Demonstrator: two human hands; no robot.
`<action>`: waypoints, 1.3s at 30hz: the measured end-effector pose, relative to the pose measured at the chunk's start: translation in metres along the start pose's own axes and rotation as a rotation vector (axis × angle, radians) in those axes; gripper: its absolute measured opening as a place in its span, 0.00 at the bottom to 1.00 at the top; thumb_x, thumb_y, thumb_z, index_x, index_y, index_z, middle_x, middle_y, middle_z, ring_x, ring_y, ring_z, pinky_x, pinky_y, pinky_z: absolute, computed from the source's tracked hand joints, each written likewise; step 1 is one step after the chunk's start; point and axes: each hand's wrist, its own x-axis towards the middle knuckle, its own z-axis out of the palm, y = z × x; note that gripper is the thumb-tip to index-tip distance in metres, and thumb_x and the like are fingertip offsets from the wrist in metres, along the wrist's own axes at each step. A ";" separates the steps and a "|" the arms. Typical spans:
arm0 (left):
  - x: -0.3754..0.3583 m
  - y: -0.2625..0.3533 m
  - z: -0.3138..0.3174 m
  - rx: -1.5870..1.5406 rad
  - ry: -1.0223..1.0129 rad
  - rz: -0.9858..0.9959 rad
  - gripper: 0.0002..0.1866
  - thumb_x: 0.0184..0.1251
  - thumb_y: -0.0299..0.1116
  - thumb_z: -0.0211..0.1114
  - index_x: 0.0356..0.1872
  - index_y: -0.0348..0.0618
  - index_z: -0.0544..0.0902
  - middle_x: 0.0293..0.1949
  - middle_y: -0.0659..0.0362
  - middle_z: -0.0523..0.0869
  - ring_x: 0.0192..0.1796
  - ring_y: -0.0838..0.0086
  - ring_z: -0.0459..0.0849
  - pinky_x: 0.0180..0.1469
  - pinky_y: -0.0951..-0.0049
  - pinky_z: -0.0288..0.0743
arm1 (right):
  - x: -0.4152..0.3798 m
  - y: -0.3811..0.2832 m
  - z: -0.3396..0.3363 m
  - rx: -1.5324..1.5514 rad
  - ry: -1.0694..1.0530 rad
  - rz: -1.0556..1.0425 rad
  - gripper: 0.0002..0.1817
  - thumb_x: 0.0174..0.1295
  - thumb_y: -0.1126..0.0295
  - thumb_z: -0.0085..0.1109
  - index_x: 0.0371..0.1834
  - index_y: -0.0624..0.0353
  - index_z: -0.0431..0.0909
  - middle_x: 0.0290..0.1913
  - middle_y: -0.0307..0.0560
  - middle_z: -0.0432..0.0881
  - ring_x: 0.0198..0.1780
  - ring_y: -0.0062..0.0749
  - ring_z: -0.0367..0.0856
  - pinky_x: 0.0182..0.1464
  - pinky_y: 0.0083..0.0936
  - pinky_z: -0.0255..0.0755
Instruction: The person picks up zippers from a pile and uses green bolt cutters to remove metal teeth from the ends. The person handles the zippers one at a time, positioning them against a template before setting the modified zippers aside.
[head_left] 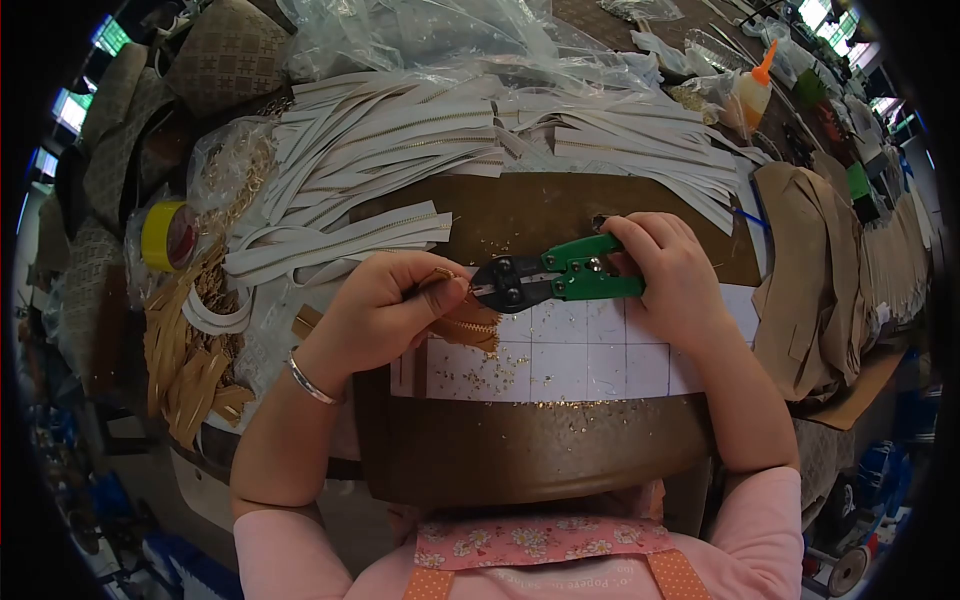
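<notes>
Pinched in my left hand (395, 305) is a brown zipper tape (468, 328) with metal teeth, one end hanging below my fingers. My right hand (665, 270) grips a pair of green-handled pliers (590, 270) whose black jaws point left. The jaw tips meet the zipper's edge right at my left fingertips. Beneath both hands lies a white sheet with ruled lines (580, 370), scattered with small gold metal bits (490, 375). The sheet rests on a brown board (540, 450).
White zipper strips (400, 140) are heaped behind the board. Brown zipper strips (190, 370) and a yellow tape roll (168, 236) lie at left. Brown fabric pieces (810, 270) are stacked at right. An orange-tipped bottle (750, 95) stands at the back right, near clear plastic bags (430, 35).
</notes>
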 end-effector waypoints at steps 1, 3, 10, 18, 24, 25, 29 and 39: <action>0.000 0.001 0.002 -0.067 -0.002 0.010 0.09 0.73 0.29 0.63 0.46 0.33 0.84 0.33 0.63 0.88 0.32 0.88 0.82 0.31 0.84 0.76 | 0.000 0.000 0.001 0.008 -0.002 0.001 0.23 0.51 0.77 0.65 0.54 0.57 0.76 0.47 0.48 0.79 0.52 0.46 0.78 0.58 0.37 0.71; 0.000 0.001 0.001 -0.039 -0.010 0.034 0.10 0.73 0.29 0.63 0.46 0.32 0.84 0.34 0.61 0.88 0.35 0.86 0.83 0.34 0.83 0.78 | 0.000 -0.001 0.001 0.018 -0.004 0.003 0.24 0.51 0.78 0.65 0.54 0.57 0.76 0.47 0.48 0.79 0.52 0.46 0.78 0.59 0.37 0.71; 0.000 0.001 0.002 0.077 0.004 0.076 0.10 0.73 0.29 0.63 0.44 0.30 0.83 0.35 0.60 0.88 0.39 0.84 0.84 0.40 0.80 0.82 | 0.000 -0.002 0.001 0.034 -0.048 0.013 0.22 0.55 0.78 0.61 0.56 0.58 0.76 0.50 0.50 0.79 0.54 0.49 0.77 0.59 0.40 0.71; 0.001 0.001 0.001 0.041 -0.008 -0.008 0.11 0.73 0.32 0.63 0.41 0.30 0.84 0.33 0.61 0.88 0.37 0.84 0.84 0.38 0.80 0.81 | 0.000 -0.004 0.000 -0.049 -0.036 0.010 0.32 0.42 0.79 0.67 0.57 0.58 0.74 0.51 0.48 0.78 0.56 0.47 0.75 0.63 0.38 0.68; 0.002 -0.003 0.005 0.022 0.032 0.029 0.11 0.74 0.31 0.62 0.40 0.29 0.83 0.33 0.60 0.87 0.37 0.83 0.84 0.38 0.79 0.82 | -0.001 -0.006 0.002 -0.100 -0.041 0.009 0.32 0.43 0.78 0.67 0.58 0.58 0.74 0.51 0.48 0.78 0.56 0.47 0.75 0.63 0.37 0.67; 0.002 -0.001 0.005 0.103 0.038 0.048 0.11 0.74 0.30 0.62 0.40 0.29 0.83 0.33 0.60 0.87 0.37 0.83 0.85 0.38 0.79 0.83 | -0.001 -0.007 0.003 -0.105 -0.031 0.009 0.29 0.45 0.76 0.66 0.56 0.58 0.74 0.49 0.48 0.78 0.54 0.46 0.76 0.62 0.37 0.68; 0.000 0.003 0.007 -0.035 0.044 0.001 0.10 0.74 0.29 0.61 0.39 0.29 0.82 0.33 0.60 0.87 0.37 0.82 0.85 0.38 0.78 0.84 | -0.002 -0.007 0.007 -0.073 -0.007 0.028 0.17 0.53 0.72 0.65 0.47 0.56 0.77 0.39 0.45 0.78 0.45 0.44 0.79 0.53 0.36 0.70; -0.001 0.001 -0.003 0.201 -0.026 0.151 0.07 0.74 0.24 0.58 0.47 0.33 0.81 0.34 0.63 0.83 0.38 0.81 0.85 0.39 0.81 0.79 | 0.001 -0.001 0.005 -0.035 -0.064 0.041 0.12 0.55 0.71 0.65 0.42 0.56 0.77 0.34 0.45 0.78 0.39 0.43 0.79 0.48 0.37 0.72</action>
